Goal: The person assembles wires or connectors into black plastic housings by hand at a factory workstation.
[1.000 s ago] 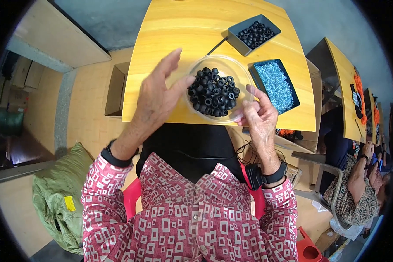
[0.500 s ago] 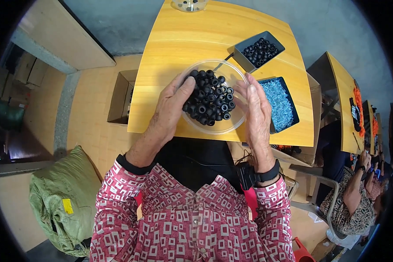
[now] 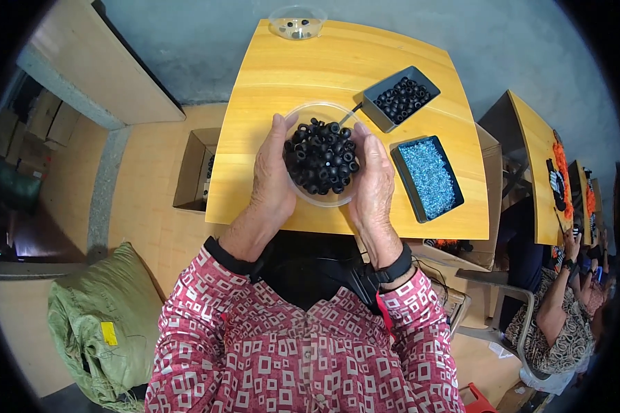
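Note:
A clear round plastic bowl [image 3: 327, 204] holds a heap of black ring-shaped beads [image 3: 322, 160] near the front edge of the wooden table. My left hand [image 3: 273, 172] presses against the bowl's left side, thumb pointing up. Opposite it, my right hand [image 3: 373, 175] is curved round the right side. Most fingertips are hidden behind the bowl and hands. Behind the bowl, a dark thin handle [image 3: 351, 113] slants toward a grey tray [image 3: 373, 110] of similar black beads. A second dark tray [image 3: 408, 180], full of small blue glittery beads, lies right of my right hand.
Another clear bowl [image 3: 275, 27] with a few dark beads stands at the table's [image 3: 255, 89] far end. Cardboard boxes [image 3: 189, 168] flank the table. A green sack [image 3: 110, 316] sits at lower left. At far right, other people sit by another table [image 3: 530, 158].
The bowl and both hands have shifted slightly left within the view, and the hands are closer together. My left thumb has moved from over the beads to upright at the rim.

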A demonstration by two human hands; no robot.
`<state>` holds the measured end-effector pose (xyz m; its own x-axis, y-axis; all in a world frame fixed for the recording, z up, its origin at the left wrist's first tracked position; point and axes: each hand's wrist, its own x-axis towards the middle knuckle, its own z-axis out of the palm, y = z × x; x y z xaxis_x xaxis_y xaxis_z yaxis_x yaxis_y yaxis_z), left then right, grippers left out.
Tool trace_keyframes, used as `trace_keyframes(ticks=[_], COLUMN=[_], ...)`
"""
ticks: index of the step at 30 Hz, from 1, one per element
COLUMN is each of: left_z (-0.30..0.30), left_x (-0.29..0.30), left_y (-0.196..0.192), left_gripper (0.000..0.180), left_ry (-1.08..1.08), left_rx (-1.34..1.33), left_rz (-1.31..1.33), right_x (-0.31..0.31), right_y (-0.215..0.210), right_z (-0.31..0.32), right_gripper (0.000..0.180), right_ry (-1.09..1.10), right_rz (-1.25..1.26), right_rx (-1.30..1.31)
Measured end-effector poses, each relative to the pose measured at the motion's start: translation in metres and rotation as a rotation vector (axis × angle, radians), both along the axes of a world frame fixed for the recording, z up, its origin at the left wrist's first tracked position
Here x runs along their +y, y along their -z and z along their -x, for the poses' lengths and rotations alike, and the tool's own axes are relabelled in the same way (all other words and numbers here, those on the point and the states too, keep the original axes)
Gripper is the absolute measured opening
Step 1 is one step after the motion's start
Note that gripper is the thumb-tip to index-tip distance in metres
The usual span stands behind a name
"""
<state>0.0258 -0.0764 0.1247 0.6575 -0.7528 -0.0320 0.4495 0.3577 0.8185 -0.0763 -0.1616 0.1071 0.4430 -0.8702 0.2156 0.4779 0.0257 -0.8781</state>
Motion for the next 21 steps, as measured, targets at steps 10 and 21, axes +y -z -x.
trace_keyframes(ticks=[10,21], left_z=[0.005,0.012], left_x=[-0.007,-0.015], left_y=[-0.01,-0.014], left_gripper=[0.065,0.059], left_ry=[0.011,-0.1], left_rx=[0.007,-0.087], left_rz=[0.109,0.179], right_x=[-0.005,-0.008], right_y=[-0.012,-0.022], right_z=[0.006,0.006], right_gripper=[0.044,0.044], right_ry=[0.201,0.268], right_rz=[0.32,0.476], right_rx=[0.118,0.048])
